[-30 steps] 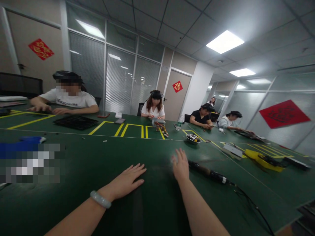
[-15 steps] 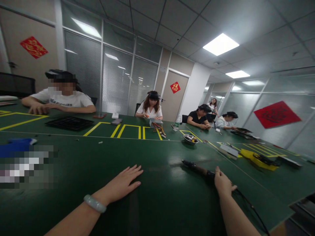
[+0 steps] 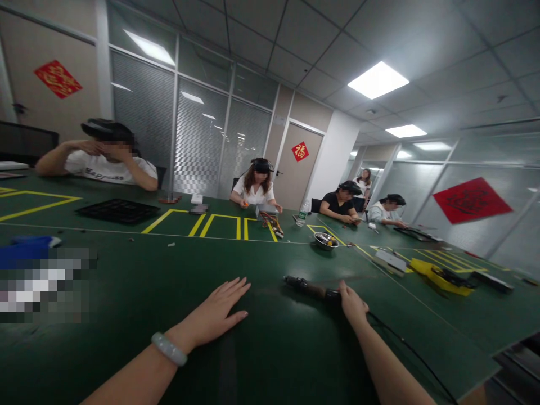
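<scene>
My left hand point(image 3: 217, 315) lies palm down on the green table point(image 3: 139, 292), its fingers stretched out and nothing in it. A pale bangle point(image 3: 169, 349) circles that wrist. On the right, my right hand point(image 3: 353, 304) is closed around the rear end of an electric screwdriver point(image 3: 312, 288). The tool is dark and slim, its tip pointing left toward my left hand. A black cable point(image 3: 405, 340) trails from its back end past my right forearm. Part of the tool's rear is hidden by my fingers.
Beyond my hands stand a metal bowl of small parts point(image 3: 326, 242), a water bottle point(image 3: 302, 215) and a metal box with wires point(image 3: 266, 212). A yellow tray point(image 3: 439, 277) lies to the right, a black panel point(image 3: 118, 210) far left. Several people sit across the table.
My right hand has moved left with the screwdriver, bringing its tip nearer my left hand. My left hand has shifted slightly right. The person at far left has raised both hands to the head.
</scene>
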`<state>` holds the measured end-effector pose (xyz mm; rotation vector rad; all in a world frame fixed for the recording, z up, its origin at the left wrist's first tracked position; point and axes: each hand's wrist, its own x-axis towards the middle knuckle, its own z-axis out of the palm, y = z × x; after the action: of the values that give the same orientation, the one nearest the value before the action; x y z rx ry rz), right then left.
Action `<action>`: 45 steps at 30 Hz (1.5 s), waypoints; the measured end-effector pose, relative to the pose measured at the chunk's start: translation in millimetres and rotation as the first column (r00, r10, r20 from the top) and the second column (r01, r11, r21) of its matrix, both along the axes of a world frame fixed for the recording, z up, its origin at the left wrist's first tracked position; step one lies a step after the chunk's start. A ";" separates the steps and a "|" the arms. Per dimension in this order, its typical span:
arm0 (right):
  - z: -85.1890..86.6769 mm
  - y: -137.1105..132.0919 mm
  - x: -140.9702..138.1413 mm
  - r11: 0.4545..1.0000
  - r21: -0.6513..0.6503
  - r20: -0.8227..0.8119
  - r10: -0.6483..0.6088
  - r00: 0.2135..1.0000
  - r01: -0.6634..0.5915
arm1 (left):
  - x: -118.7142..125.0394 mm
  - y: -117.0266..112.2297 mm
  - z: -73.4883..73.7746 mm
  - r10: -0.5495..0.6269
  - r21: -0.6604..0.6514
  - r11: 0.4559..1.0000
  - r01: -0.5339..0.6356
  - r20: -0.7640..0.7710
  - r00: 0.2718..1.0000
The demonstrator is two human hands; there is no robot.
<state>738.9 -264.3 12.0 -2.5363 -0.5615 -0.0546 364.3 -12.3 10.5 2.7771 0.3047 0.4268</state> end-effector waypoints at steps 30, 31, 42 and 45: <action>8.7 84.2 -172.9 0.786 -0.172 0.195 0.618 0.762 -0.594 | 6.3 8.2 -1.2 0.135 0.145 0.977 -0.154 0.131 0.982; 11.3 82.8 -171.6 0.786 -0.185 0.202 0.618 0.760 -0.590 | 5.0 9.8 -0.5 0.134 0.136 0.979 -0.151 0.126 0.983; 28.5 78.3 -187.5 0.783 -0.341 0.190 0.599 0.778 -0.520 | -21.2 34.6 11.2 0.135 0.025 0.990 -0.135 0.034 0.990; 30.2 76.2 -190.0 0.783 -0.354 0.179 0.594 0.785 -0.512 | -21.6 33.1 14.5 0.133 0.018 0.991 -0.134 0.019 0.991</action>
<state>548.9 -188.1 42.1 -2.5326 -1.5266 -0.1262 342.7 20.9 25.0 2.7800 0.4869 0.4878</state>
